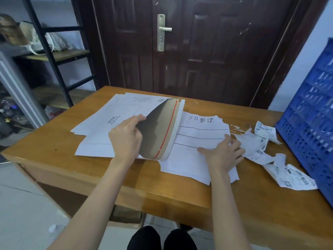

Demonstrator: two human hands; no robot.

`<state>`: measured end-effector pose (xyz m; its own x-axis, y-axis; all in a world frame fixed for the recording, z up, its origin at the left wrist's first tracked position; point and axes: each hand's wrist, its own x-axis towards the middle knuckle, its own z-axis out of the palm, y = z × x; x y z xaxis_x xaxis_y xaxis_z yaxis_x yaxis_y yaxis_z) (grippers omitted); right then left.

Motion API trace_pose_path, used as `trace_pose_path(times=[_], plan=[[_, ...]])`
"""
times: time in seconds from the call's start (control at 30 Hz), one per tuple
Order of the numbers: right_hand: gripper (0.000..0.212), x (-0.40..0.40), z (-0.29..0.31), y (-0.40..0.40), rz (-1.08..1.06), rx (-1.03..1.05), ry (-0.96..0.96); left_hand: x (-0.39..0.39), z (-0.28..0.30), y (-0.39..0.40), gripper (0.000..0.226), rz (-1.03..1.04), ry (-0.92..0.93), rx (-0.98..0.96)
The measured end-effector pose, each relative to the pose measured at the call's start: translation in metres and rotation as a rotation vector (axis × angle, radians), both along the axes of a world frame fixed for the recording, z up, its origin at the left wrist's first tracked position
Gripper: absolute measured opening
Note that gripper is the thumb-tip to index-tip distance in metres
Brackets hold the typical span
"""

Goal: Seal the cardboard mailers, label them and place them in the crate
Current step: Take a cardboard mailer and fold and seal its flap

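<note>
Pinching the top mailer's flap (158, 130) with our left hand (126, 138), on the far-left stack, right hand (223, 154) flat on the lined sheet (198, 134); the bent flap could crease if lifted further.

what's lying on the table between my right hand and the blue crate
In the head view, crumpled, torn label papers lie on the table between the right hand and the blue crate.

White sheet (201, 134) reads "今日整理" (handwritten); other print too small.
</note>
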<state>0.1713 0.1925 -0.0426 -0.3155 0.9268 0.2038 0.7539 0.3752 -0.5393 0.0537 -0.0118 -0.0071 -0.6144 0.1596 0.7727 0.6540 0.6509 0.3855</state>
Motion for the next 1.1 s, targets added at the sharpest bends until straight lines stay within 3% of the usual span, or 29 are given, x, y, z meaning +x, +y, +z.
trace_pose_path(times=[0.13, 0.3, 0.43, 0.53, 0.63, 0.83, 1.1], plan=[[0.083, -0.002, 0.008, -0.001, 0.001, 0.109, 0.112, 0.000, -0.002, 0.000, 0.031, -0.004, 0.013, -0.006], [0.075, 0.003, 0.019, 0.001, 0.029, -0.009, 0.274, -0.003, -0.002, 0.000, 0.028, -0.007, -0.001, -0.033], [0.044, 0.006, 0.026, 0.006, -0.010, -0.051, 0.310, -0.011, -0.001, -0.005, 0.025, 0.005, -0.011, -0.063], [0.034, 0.007, 0.031, 0.007, 0.008, -0.028, 0.312, -0.015, -0.002, -0.006, 0.027, 0.018, -0.018, -0.063], [0.030, 0.007, 0.036, 0.008, 0.032, -0.154, 0.486, -0.017, -0.003, -0.007, 0.025, 0.021, -0.010, -0.067], [0.022, 0.012, 0.038, 0.011, 0.030, -0.603, 0.880, -0.031, -0.006, -0.018, 0.025, 0.056, -0.018, -0.101], [0.023, 0.006, 0.043, 0.001, 0.122, -0.694, 0.926, -0.032, -0.004, -0.016, 0.026, 0.058, -0.016, -0.106]])
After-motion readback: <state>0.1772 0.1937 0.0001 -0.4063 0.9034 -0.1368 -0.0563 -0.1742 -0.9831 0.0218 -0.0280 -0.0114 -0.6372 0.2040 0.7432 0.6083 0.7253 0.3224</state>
